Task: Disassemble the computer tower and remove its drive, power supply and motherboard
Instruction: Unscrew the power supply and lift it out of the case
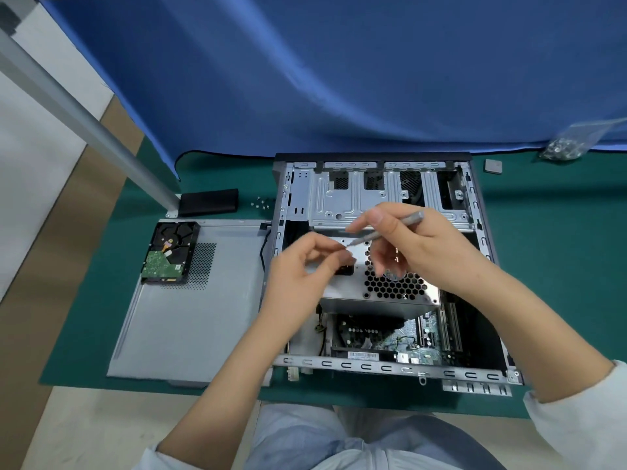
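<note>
The computer tower (383,266) lies on its side, open, on the green mat of the counter (549,252). Above its middle, the right hand (417,245) grips a grey screwdriver (386,230), fingers curled round the shaft, with the tip pointing toward 8 o'clock. The left hand (305,269) meets that tip; its thumb and fingers pinch together there, but I cannot tell if a screw is between them. Under both hands sits the power supply (380,290), still inside the case, its honeycomb grille facing up. The motherboard (390,337) is at 6 o'clock from it, also in the case. The drive (171,252) is already out: it rests at 9 o'clock from the tower, on the removed side panel (190,317). Some loose screws (262,202) lie at 1 o'clock from the drive, near a black object (208,201).
</note>
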Demonstrator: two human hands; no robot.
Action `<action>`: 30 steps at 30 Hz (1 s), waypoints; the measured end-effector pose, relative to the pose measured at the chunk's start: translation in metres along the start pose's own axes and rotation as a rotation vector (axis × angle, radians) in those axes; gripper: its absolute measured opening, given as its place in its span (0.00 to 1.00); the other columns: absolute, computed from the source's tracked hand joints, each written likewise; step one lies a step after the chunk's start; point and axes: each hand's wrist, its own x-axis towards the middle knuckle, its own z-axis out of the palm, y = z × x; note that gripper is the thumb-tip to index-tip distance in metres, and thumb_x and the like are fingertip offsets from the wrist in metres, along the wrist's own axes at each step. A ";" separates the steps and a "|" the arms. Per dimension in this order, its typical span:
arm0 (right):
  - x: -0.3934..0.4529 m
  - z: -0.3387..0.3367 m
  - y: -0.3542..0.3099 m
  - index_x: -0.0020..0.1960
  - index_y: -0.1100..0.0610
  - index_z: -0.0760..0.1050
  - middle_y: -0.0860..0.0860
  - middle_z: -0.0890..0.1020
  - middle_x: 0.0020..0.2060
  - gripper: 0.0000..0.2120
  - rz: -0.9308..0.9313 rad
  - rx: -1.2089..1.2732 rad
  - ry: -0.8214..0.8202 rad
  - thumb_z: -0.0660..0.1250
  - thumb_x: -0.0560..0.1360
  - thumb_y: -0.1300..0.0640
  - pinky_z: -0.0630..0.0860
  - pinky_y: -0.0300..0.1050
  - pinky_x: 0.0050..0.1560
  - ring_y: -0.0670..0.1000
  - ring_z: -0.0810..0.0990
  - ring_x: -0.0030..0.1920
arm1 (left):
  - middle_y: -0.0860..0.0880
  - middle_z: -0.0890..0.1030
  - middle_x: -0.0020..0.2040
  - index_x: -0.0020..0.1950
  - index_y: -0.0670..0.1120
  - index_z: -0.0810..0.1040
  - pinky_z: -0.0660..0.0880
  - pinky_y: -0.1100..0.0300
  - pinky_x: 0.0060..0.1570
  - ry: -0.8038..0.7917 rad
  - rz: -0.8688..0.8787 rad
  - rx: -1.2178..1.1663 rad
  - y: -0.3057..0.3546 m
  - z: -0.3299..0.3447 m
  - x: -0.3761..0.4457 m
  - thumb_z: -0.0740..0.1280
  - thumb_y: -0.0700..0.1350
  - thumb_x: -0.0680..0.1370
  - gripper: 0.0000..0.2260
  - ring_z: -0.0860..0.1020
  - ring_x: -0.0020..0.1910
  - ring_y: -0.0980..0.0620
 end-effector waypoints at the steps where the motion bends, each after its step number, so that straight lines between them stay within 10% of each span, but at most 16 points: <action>1: 0.003 0.001 0.001 0.52 0.49 0.79 0.54 0.81 0.28 0.15 -0.002 0.008 -0.010 0.58 0.76 0.43 0.68 0.39 0.24 0.52 0.72 0.24 | 0.53 0.84 0.39 0.44 0.48 0.79 0.75 0.70 0.42 0.026 -0.033 -0.088 0.002 -0.003 0.002 0.71 0.41 0.74 0.03 0.83 0.41 0.57; 13: 0.055 0.029 0.010 0.51 0.45 0.81 0.44 0.83 0.34 0.07 -0.071 -0.218 -0.077 0.66 0.77 0.54 0.68 0.28 0.33 0.39 0.76 0.29 | 0.48 0.82 0.31 0.46 0.44 0.64 0.74 0.65 0.35 -0.020 -0.109 -0.339 0.009 -0.043 0.030 0.69 0.44 0.69 0.14 0.78 0.30 0.54; 22: 0.081 0.032 0.008 0.48 0.44 0.76 0.48 0.82 0.35 0.04 -0.063 -0.389 -0.007 0.65 0.78 0.53 0.78 0.53 0.41 0.47 0.75 0.32 | 0.48 0.84 0.41 0.52 0.44 0.75 0.76 0.62 0.48 0.014 -0.246 -0.418 -0.004 -0.058 0.042 0.70 0.48 0.69 0.14 0.81 0.38 0.53; 30: 0.091 0.033 0.010 0.50 0.46 0.77 0.41 0.82 0.33 0.04 -0.097 -0.464 -0.008 0.65 0.77 0.53 0.77 0.52 0.47 0.47 0.81 0.40 | 0.45 0.83 0.43 0.51 0.43 0.81 0.76 0.62 0.49 0.023 -0.374 -0.429 -0.012 -0.062 0.048 0.72 0.49 0.69 0.14 0.79 0.39 0.55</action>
